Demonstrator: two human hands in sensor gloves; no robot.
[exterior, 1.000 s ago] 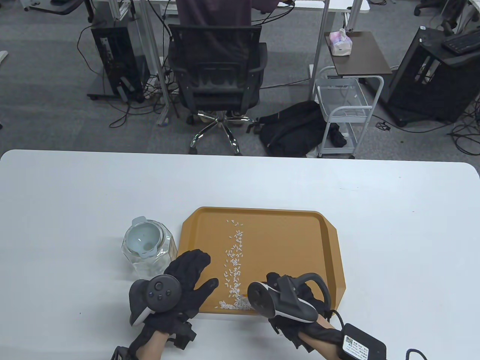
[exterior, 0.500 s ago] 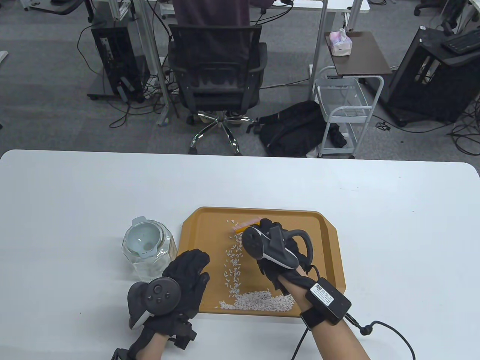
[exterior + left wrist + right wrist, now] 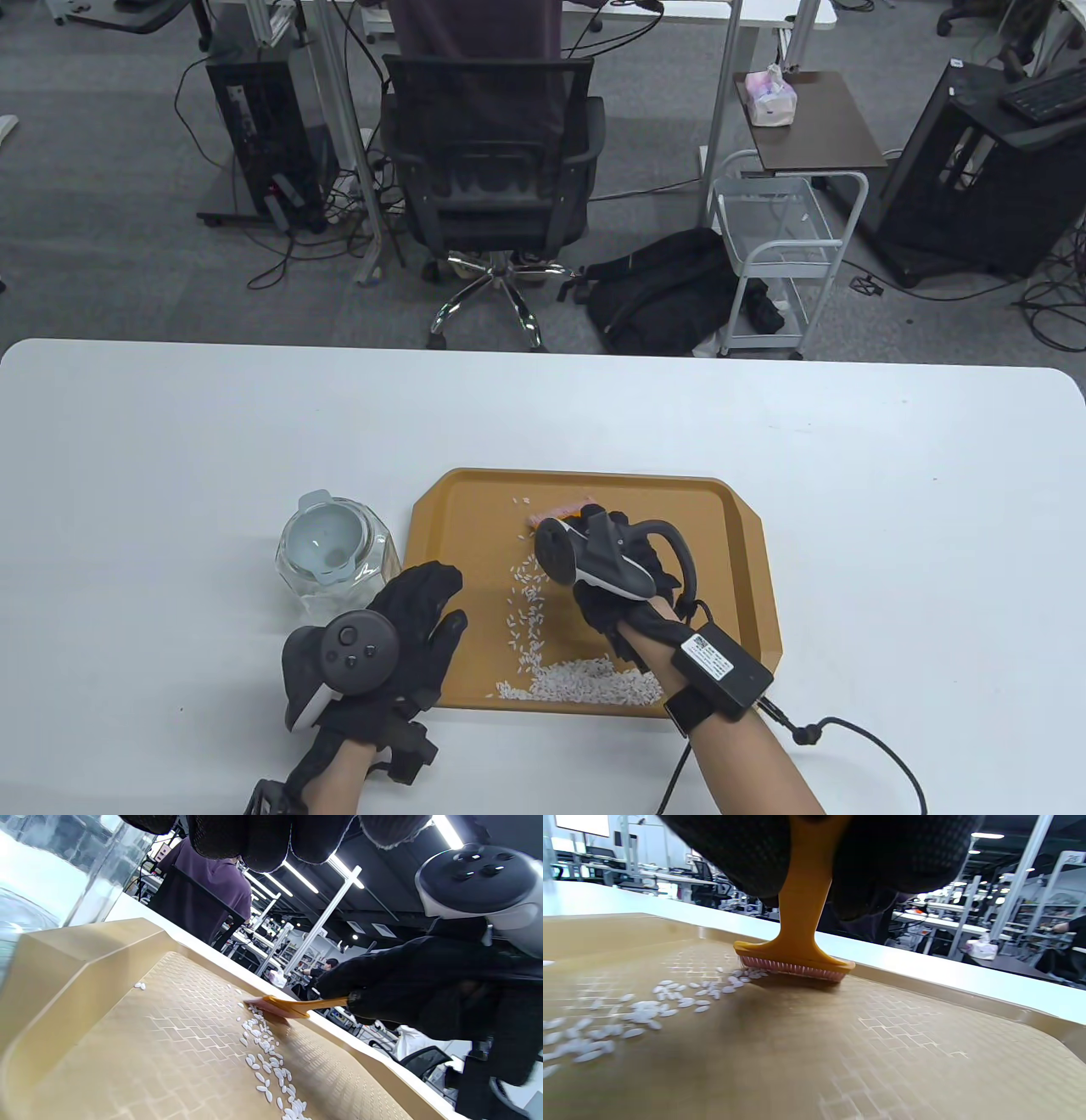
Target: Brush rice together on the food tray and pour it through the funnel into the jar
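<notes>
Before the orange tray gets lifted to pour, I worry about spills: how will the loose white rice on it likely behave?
The loose white rice grains would probably slide fast: they look small, dry and separate. The scattered line may lag behind the pile. The orange plastic tray has a raised rim, which should likely contain them if tilted gently.

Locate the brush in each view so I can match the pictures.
Table view: brush at the tray's far middle, just beyond the right hand.
Left wrist view: brush at centre, right hand behind it.
Right wrist view: brush at top centre.
Shared landmark: the line of rice.
</notes>
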